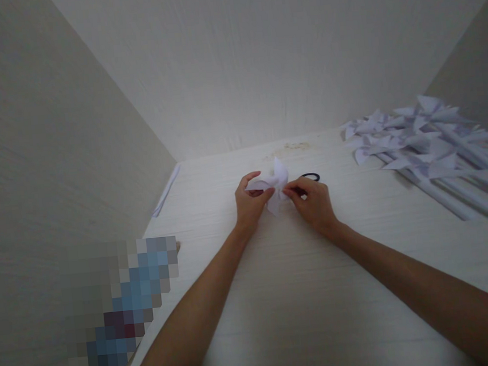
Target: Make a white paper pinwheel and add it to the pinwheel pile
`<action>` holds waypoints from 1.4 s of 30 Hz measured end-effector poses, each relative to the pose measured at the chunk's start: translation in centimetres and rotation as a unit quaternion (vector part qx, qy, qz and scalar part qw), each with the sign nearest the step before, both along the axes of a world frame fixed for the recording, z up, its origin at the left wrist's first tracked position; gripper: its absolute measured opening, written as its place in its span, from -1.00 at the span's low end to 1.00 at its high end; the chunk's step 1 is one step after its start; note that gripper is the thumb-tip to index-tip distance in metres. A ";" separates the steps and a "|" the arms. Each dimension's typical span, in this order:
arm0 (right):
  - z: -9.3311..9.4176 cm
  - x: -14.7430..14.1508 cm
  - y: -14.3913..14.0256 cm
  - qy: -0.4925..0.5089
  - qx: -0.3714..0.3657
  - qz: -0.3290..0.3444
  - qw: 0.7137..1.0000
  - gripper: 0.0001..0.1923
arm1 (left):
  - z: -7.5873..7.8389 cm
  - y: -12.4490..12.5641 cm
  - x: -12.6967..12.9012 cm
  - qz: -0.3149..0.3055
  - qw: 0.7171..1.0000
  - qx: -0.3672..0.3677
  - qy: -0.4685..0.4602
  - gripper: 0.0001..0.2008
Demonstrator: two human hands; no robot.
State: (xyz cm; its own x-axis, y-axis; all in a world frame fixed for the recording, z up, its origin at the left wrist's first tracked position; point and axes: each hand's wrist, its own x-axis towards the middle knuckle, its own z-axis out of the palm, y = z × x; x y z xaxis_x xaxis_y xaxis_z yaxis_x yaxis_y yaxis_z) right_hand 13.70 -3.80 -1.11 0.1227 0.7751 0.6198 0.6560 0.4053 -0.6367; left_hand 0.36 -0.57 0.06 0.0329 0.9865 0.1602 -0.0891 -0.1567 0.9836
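Steadying a white paper pinwheel (281, 173) over the pale worktop (298, 293), my left hand (248, 205) pinches one side between thumb and bent fingers, probably so that the thin vanes are not crushed; whether the paper touches the surface I cannot tell. The fingers of my right hand (315, 202) meet narrowly on it near the centre, a grip that I judge suited to fine work at the hub; any small part between them is too blurred to make out. The vanes curve to pointed tips, matte and smooth. Just behind the right hand lies a black ring-shaped object (318, 176), partly hidden, presumably set within easy reach. Well to the right I see a pile of pinwheels (436, 161), angular vanes overlapping, their smooth, round white sticks (433, 195) pointing roughly the same way, seemingly grouped to save space. At the far left a slim white strip (166, 191) rests along the wall (69, 119); nearer, a pixelated bluish object (138, 297) cannot be identified. Faint streaks, like wood grain, cross the worktop.
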 end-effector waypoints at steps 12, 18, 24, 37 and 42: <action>0.2 -0.1 -0.2 -0.003 0.003 0.001 1.000 -0.90 | 0.1 -0.2 0.2 0.024 1.000 -0.005 0.004 -0.52; 0.2 -0.1 -0.2 -0.008 0.006 -0.006 1.000 -0.90 | 0.0 -0.2 0.2 0.027 1.000 0.002 0.009 -0.55; 0.2 -0.2 -0.3 -0.019 0.010 -0.014 1.000 -0.89 | 0.0 -0.2 0.3 0.035 0.999 0.014 0.027 -0.57; 0.2 -0.1 -0.2 -0.028 0.015 -0.003 0.999 -0.88 | -0.1 -0.2 0.2 0.034 0.999 0.023 0.028 -0.61; 0.1 0.0 -0.1 -0.007 0.002 0.003 1.000 -0.89 | -0.1 -0.2 0.1 0.024 1.000 -0.004 -0.007 -0.60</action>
